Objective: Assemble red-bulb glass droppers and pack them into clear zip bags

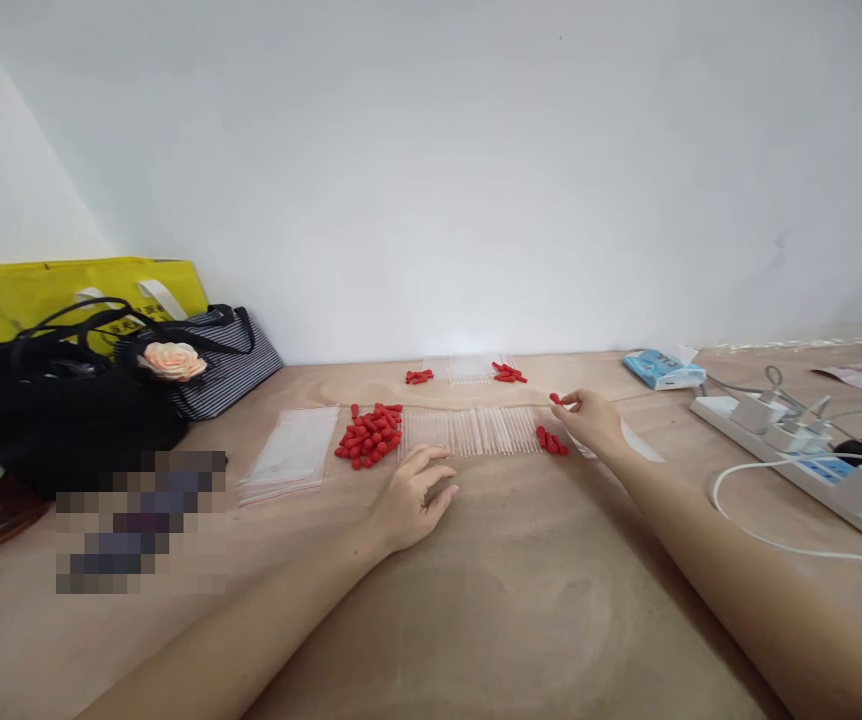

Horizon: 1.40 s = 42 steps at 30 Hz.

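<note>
My right hand [588, 418] pinches a red rubber dropper bulb [555, 399] above the table, right of the row of tubes. Just below it lies a small group of red bulbs [553, 442]. Thin clear tubes [468, 432] lie side by side in a row across the middle. My left hand [414, 500] rests by the row's near left end, fingers apart and nothing visible in them. A larger heap of red bulbs [371, 436] lies beyond it to the left. Part of a clear plastic bag [639, 443] shows behind my right wrist.
Flat clear zip bags [292, 450] lie left of the heap. Farther back are more tubes [468, 370] between two small red groups. A tissue pack [663, 368] and a power strip [806, 465] with cables stand right; a black bag [63, 410] and yellow bag [101, 285] left.
</note>
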Tool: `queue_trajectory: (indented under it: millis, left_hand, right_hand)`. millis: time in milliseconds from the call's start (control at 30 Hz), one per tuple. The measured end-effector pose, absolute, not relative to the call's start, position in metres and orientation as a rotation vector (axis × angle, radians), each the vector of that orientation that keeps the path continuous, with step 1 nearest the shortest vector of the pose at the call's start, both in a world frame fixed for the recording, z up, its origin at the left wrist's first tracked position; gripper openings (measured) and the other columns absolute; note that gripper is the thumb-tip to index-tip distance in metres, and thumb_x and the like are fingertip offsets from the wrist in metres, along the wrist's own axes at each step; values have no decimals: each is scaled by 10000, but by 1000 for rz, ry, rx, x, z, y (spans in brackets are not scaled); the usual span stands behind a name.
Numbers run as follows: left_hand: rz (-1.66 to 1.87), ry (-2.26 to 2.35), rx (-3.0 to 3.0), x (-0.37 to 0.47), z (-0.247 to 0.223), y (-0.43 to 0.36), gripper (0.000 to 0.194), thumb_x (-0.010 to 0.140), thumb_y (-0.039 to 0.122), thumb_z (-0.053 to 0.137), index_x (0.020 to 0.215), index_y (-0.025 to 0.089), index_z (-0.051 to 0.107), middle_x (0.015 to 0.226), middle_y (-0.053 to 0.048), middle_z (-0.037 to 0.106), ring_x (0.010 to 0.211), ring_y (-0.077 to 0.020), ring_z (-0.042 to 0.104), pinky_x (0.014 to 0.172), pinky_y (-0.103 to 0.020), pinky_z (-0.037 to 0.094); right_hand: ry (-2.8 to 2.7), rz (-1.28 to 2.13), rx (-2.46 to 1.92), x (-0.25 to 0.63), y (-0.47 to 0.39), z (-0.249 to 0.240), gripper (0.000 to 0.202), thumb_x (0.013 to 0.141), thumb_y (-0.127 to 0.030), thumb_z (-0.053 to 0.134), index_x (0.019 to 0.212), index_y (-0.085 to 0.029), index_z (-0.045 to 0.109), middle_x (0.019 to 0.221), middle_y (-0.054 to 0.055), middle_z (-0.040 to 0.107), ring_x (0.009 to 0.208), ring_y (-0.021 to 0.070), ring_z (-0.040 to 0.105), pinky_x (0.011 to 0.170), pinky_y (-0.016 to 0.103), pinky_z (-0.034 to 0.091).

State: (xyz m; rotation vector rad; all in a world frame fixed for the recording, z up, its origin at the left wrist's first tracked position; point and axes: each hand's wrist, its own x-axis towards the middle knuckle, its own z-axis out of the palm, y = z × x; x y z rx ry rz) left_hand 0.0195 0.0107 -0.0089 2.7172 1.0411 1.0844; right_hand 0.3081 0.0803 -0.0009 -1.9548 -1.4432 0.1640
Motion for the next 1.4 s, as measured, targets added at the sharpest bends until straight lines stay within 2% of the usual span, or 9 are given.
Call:
queue_trajectory:
  millis: [167, 333, 500, 633, 733, 867, 967, 1133, 1400]
  left_hand:
    - [1026, 1098, 2703, 19, -7, 10, 95, 776, 179, 521, 791, 176, 614, 1018, -86, 562, 994, -209, 505, 858, -377, 429]
    - [1025, 1133, 2687, 19, -9, 10, 93, 769, 177, 524, 771, 179, 617, 974, -73, 567, 953, -203, 506, 831, -359, 427]
    - [980, 1498, 2586, 21, -10, 22, 81, 749, 215, 544, 760, 165, 607, 821, -59, 554, 823, -205, 498, 769, -360, 423]
    - [864, 1843, 2450, 36, 0, 43, 188, 722, 334, 579, 790, 162, 606, 866, -74, 541, 884, -239, 479, 791, -371, 396]
    - [739, 1974, 2403, 54, 8, 58, 258, 702, 418, 575, 799, 182, 610, 941, -79, 544, 967, -268, 454, 821, -394, 361]
    - [625, 2018, 2375, 80, 12, 73, 283, 678, 457, 569, 713, 182, 629, 933, -106, 561, 993, -302, 449, 833, -421, 334]
    - [538, 2050, 2362, 94, 12, 81, 270, 671, 423, 569, 678, 161, 633, 944, -141, 574, 1000, -328, 449, 811, -427, 339]
    - [382, 2094, 2353, 104, 14, 88, 268, 658, 320, 573, 811, 112, 645, 975, -190, 590, 978, -332, 477, 804, -425, 332]
    - [163, 2153, 2334, 119, 21, 91, 281, 621, 239, 605, 864, 105, 645, 992, -206, 598, 983, -331, 478, 806, -407, 277]
  right_hand:
    - [-1605, 107, -2115, 306, 84, -24, 290, 723, -375, 499, 851, -151, 632, 785, 98, 658, 780, 203, 597, 602, 241, 382]
    - [-1646, 119, -2129, 307, 82, -12, 288, 700, -397, 508, 813, -166, 639, 778, 88, 660, 782, 205, 597, 595, 240, 380]
    - [-1872, 342, -2184, 310, 79, 8, 178, 639, -348, 562, 613, -188, 634, 663, 43, 647, 654, 166, 590, 531, 219, 361]
    - [-1927, 405, -2189, 307, 76, 11, 136, 596, -295, 587, 514, -189, 610, 573, 26, 617, 570, 148, 571, 497, 217, 353]
    - [-1924, 416, -2201, 305, 75, 9, 190, 600, -313, 574, 456, -190, 579, 514, 26, 588, 513, 146, 553, 472, 229, 345]
    - [-1901, 403, -2215, 306, 77, 8, 244, 600, -335, 576, 408, -190, 534, 459, 28, 556, 471, 148, 535, 459, 240, 346]
    - [-1892, 398, -2209, 307, 78, 7, 260, 603, -327, 576, 390, -192, 514, 432, 22, 539, 461, 144, 532, 461, 237, 355]
    - [-1869, 405, -2206, 307, 78, 6, 273, 629, -331, 568, 399, -193, 516, 406, 15, 525, 435, 138, 526, 459, 234, 365]
    - [-1863, 405, -2246, 304, 75, 7, 304, 684, -411, 522, 488, -185, 571, 470, 55, 580, 488, 162, 564, 480, 244, 383]
